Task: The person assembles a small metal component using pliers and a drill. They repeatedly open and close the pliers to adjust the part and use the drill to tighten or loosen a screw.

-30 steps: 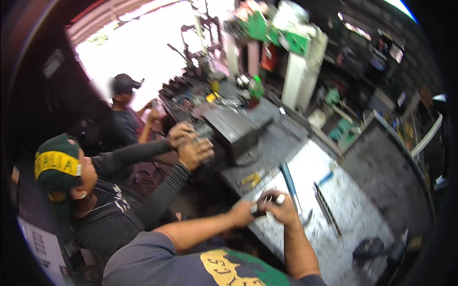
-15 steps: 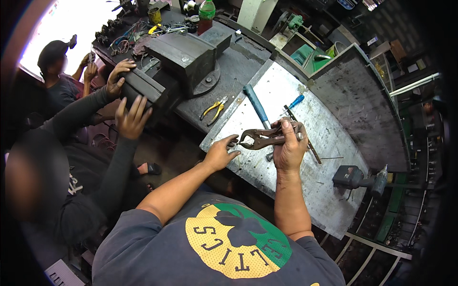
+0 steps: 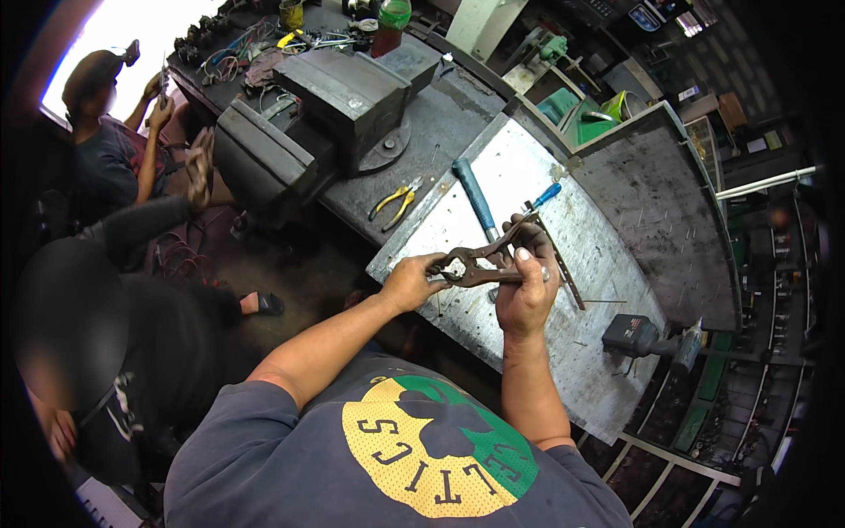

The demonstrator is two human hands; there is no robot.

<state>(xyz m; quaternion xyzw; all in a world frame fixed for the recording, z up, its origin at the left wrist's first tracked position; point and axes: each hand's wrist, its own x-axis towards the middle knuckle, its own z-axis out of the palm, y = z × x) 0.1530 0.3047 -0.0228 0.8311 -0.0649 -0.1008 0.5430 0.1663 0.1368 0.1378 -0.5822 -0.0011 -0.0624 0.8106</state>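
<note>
A pair of brown, rusty-looking locking pliers (image 3: 476, 275) is held over the pale metal work top. My right hand (image 3: 525, 299) is closed around its handles, which stand apart. At the curved jaws, my left hand (image 3: 411, 283) has its thumb and fingers closed on the tips; whether something small is pinched there too is hidden. Beyond the pliers lies a hammer with a blue-grey grip (image 3: 474, 199), its far end partly hidden behind the tool. A blue-handled screwdriver (image 3: 547, 194) and a thin dark bar (image 3: 563, 268) lie close to my right hand.
A large bench vise (image 3: 343, 92) stands at the far left, with yellow-handled pliers (image 3: 396, 204) in front of it. A cordless drill (image 3: 647, 336) sits at the right edge. Two people are on the left; a co-worker's hand (image 3: 201, 167) is beside the vise.
The handles of the locking pliers have spread wider in my right hand. My left hand has closed in on the jaws. The nearer co-worker's hands have come off the vise.
</note>
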